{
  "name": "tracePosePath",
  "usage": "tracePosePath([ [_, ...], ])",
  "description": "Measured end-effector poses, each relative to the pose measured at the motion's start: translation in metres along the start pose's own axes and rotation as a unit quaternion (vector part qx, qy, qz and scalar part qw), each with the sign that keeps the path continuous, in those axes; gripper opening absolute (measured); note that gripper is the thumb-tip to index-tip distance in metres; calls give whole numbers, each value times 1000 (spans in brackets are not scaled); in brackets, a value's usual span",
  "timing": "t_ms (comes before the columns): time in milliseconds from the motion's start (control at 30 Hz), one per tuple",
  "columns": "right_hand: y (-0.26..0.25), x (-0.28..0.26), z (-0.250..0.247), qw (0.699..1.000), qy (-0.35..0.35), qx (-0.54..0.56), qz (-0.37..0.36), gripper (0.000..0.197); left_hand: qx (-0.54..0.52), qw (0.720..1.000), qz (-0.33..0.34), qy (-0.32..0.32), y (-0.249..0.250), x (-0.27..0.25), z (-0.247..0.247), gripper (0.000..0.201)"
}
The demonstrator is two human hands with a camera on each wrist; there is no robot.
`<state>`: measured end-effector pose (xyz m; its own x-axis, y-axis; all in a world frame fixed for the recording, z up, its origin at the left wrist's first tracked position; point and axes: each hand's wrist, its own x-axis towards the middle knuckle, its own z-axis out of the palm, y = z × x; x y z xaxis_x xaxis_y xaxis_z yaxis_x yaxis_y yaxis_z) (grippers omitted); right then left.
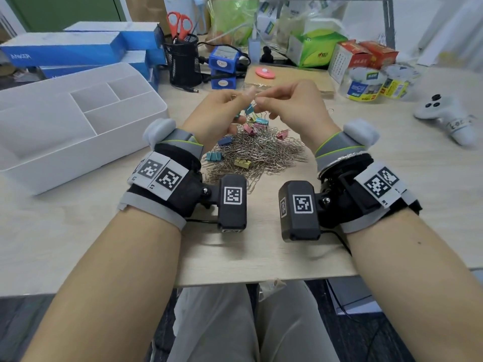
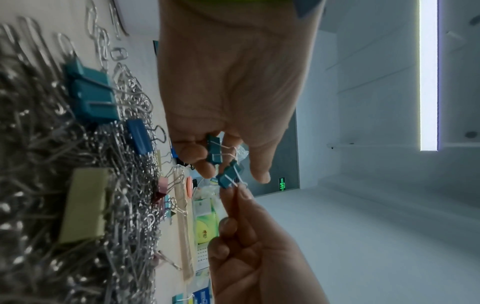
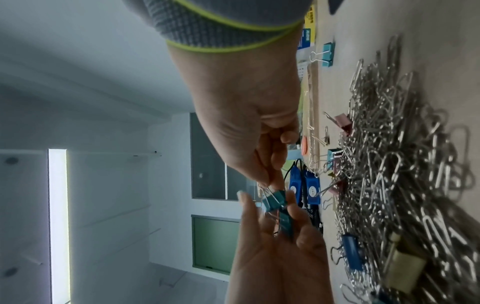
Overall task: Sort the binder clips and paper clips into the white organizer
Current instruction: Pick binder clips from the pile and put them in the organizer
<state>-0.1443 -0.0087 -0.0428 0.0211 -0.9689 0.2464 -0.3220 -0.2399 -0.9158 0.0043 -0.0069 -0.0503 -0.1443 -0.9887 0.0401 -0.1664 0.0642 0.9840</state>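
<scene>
A: Hand state?
B: Right hand pinches the wire handle of a small teal binder clip; left hand holds another teal clip, both above the silver paper-clip pile.
A: Organizer?
B: White plastic organizer left of the pile.

Two teal binder clips held in the hands; roughly eight more among an uncountable paper clip pile; one organizer.
</scene>
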Motion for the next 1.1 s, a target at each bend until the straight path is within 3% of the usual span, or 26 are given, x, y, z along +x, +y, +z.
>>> tracePosePath([
  [167, -9, -4, -15, 998, -32, -26, 43, 10, 23, 999, 37, -4, -3, -1, 7, 13],
  [300, 0, 5, -46, 988, 59, -86, 110, 10, 25, 998, 30, 47, 0, 1, 6, 19],
  [400, 8, 9, -64, 976, 79, -138, 147, 8, -6, 997, 20, 72, 4, 3, 8, 19],
  [533, 22, 15, -75, 959, 73, -200, 190, 39, -39, 996, 15, 79, 13, 6, 20, 27],
  [600, 26, 18, -76, 953, 42, -212, 210, 42, -48, 996, 18, 74, 15, 7, 24, 30],
  [967, 34, 20, -69, 954, 34, -193, 228, 39, -95, 995, -28, 22, 8, 4, 20, 27],
  [1100, 33, 14, -63, 975, 30, -111, 192, 21, -78, 996, -35, 35, 4, 4, 19, 17],
])
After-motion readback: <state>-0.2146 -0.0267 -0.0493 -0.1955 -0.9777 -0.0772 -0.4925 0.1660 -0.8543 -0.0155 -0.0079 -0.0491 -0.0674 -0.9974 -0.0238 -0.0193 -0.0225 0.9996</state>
